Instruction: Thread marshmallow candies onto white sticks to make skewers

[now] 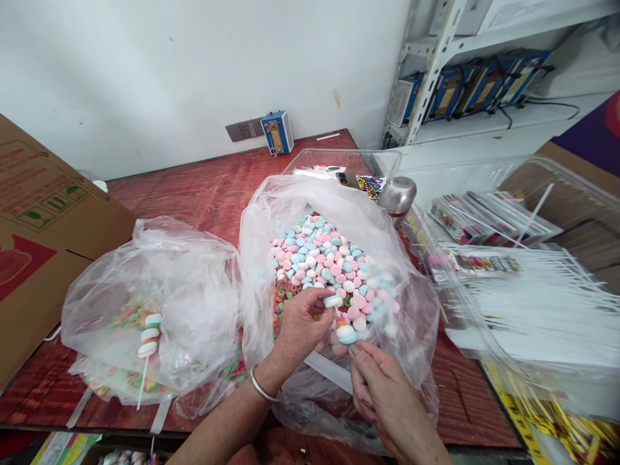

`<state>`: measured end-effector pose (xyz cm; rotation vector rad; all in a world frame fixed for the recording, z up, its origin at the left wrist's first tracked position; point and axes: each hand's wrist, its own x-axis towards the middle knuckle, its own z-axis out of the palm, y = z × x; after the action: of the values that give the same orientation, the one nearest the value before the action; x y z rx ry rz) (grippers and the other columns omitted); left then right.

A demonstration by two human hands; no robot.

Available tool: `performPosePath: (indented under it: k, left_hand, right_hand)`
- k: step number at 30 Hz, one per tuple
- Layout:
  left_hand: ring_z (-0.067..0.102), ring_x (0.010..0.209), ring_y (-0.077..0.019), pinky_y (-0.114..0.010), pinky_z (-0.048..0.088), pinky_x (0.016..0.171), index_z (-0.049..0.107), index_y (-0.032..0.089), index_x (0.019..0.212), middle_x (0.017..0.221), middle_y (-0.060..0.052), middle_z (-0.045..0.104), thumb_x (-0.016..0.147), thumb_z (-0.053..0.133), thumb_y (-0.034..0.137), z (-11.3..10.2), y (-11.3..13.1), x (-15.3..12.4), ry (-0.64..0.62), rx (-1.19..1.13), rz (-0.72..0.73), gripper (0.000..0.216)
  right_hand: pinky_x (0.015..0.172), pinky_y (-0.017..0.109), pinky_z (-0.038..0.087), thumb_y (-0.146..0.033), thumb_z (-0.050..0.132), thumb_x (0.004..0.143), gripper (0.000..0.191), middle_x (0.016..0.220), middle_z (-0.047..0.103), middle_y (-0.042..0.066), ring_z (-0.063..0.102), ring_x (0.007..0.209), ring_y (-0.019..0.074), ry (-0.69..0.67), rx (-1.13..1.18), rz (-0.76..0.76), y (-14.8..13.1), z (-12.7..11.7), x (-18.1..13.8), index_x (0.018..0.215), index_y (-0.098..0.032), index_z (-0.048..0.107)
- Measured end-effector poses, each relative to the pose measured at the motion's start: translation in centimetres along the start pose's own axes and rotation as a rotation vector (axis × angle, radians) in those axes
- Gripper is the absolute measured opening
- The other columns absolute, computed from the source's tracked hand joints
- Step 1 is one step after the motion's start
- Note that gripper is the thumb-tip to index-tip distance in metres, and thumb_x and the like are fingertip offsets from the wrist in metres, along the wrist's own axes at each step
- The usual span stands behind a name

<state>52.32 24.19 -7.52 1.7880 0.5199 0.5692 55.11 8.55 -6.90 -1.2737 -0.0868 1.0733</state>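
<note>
Over the big clear plastic bag (pixel 256 226), my left hand (pixel 303 323) pinches a white and blue marshmallow (pixel 332 301) between thumb and fingers. Just below it, my right hand (pixel 387 394) is closed at the lower end of a candy skewer (pixel 345 333); its stick is mostly hidden by my fingers. An orange-red piece and a white and blue marshmallow sit on that skewer, close under the left fingertips. Pink, blue and white marshmallows (pixel 320 252) fill much of the bag, with small colourful gummy rings (pixel 285 294) at its left side.
To the left, a candy skewer (pixel 149 339) lies on another plastic bag (pixel 194 310) of gummy rings, beside a cardboard box (pixel 48 213). Behind the big bag are a clear bin (pixel 349 154) and a metal flask (pixel 398 196). White sticks (pixel 527 310) fill a bin at right.
</note>
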Motion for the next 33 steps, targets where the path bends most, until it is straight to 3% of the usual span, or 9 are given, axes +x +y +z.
performPosePath:
  k: [6, 11, 14, 16, 19, 24, 29, 33]
  left_hand:
    - [0.064, 0.073, -0.0127, -0.023, 0.053, 0.066, 0.068, 0.017, 0.101, 0.088, -0.003, 0.069, 0.079, 0.062, 0.010, 0.1, -0.5, -0.9, -0.040, 0.010, 0.078, 0.024]
    - [0.066, 0.091, -0.0158, -0.026, 0.054, 0.081, 0.067, 0.020, 0.102, 0.100, -0.005, 0.070, 0.081, 0.060, 0.007, -1.2, -0.2, -2.7, -0.085, 0.112, 0.219, 0.026]
    - [0.065, 0.104, -0.0169, -0.029, 0.052, 0.092, 0.059, 0.023, 0.124, 0.114, -0.006, 0.070, 0.087, 0.055, 0.008, -3.0, -0.3, -3.3, -0.103, 0.251, 0.284, 0.040]
    - [0.064, 0.107, -0.0169, -0.030, 0.051, 0.094, 0.052, 0.023, 0.135, 0.118, -0.007, 0.068, 0.092, 0.049, 0.009, -4.3, -0.8, -2.8, -0.026, 0.390, 0.275, 0.045]
    - [0.060, 0.108, -0.0210, -0.037, 0.050, 0.095, 0.061, 0.021, 0.126, 0.115, -0.009, 0.067, 0.094, 0.047, 0.009, -5.9, -2.0, -1.0, 0.067, 0.715, 0.281, 0.037]
    - [0.056, 0.102, -0.0245, -0.042, 0.048, 0.089, 0.071, 0.023, 0.100, 0.106, -0.007, 0.067, 0.092, 0.055, 0.015, -6.7, -3.6, 1.4, -0.004, 1.045, 0.312, 0.020]
    - [0.058, 0.103, -0.0238, -0.040, 0.047, 0.090, 0.067, 0.019, 0.096, 0.106, -0.008, 0.069, 0.092, 0.053, 0.014, -6.3, -2.4, 0.7, 0.073, 0.864, 0.274, 0.015]
    - [0.065, 0.082, -0.0177, -0.030, 0.051, 0.075, 0.067, 0.019, 0.095, 0.090, -0.003, 0.071, 0.088, 0.060, 0.023, -5.8, -1.1, 0.0, 0.101, 0.398, -0.022, 0.011]
  right_hand:
    - [0.034, 0.020, 0.020, -0.059, 0.051, 0.089, 0.043, 0.043, 0.032, -0.012, 0.019, 0.035, 0.0065, -0.024, -0.177, -0.052, 1.3, -0.5, 0.6, 0.097, -0.017, 0.060]
    - [0.043, 0.022, 0.023, -0.054, 0.044, 0.093, 0.038, 0.051, 0.035, -0.008, 0.031, 0.045, 0.0105, 0.044, -0.449, -0.232, 2.5, -0.6, 1.8, 0.096, -0.019, 0.059]
    - [0.045, 0.023, 0.025, -0.052, 0.041, 0.094, 0.036, 0.055, 0.036, -0.007, 0.034, 0.049, 0.0117, 0.086, -0.545, -0.276, 2.8, -1.0, 2.4, 0.085, -0.021, 0.055]
    - [0.046, 0.023, 0.027, -0.053, 0.040, 0.094, 0.036, 0.056, 0.038, -0.006, 0.036, 0.050, 0.0123, 0.100, -0.597, -0.280, 2.7, -1.5, 2.8, 0.079, -0.022, 0.051]
    - [0.047, 0.023, 0.028, -0.053, 0.037, 0.096, 0.037, 0.054, 0.038, -0.007, 0.037, 0.050, 0.0129, 0.099, -0.669, -0.277, 2.3, -1.8, 3.1, 0.076, -0.023, 0.048]
    - [0.046, 0.024, 0.028, -0.051, 0.033, 0.096, 0.036, 0.050, 0.037, -0.007, 0.037, 0.046, 0.0139, 0.037, -0.781, -0.266, 1.6, -1.3, 3.3, 0.072, -0.025, 0.043]
    - [0.052, 0.024, 0.032, -0.047, 0.034, 0.096, 0.036, 0.056, 0.047, -0.004, 0.046, 0.054, 0.0162, 0.029, -0.882, -0.297, 1.2, -0.1, 3.1, 0.070, -0.024, 0.045]
    - [0.058, 0.025, 0.036, -0.045, 0.033, 0.097, 0.036, 0.066, 0.058, 0.000, 0.053, 0.064, 0.0178, -0.014, -0.895, -0.310, 0.8, 0.5, 3.0, 0.077, -0.023, 0.052]
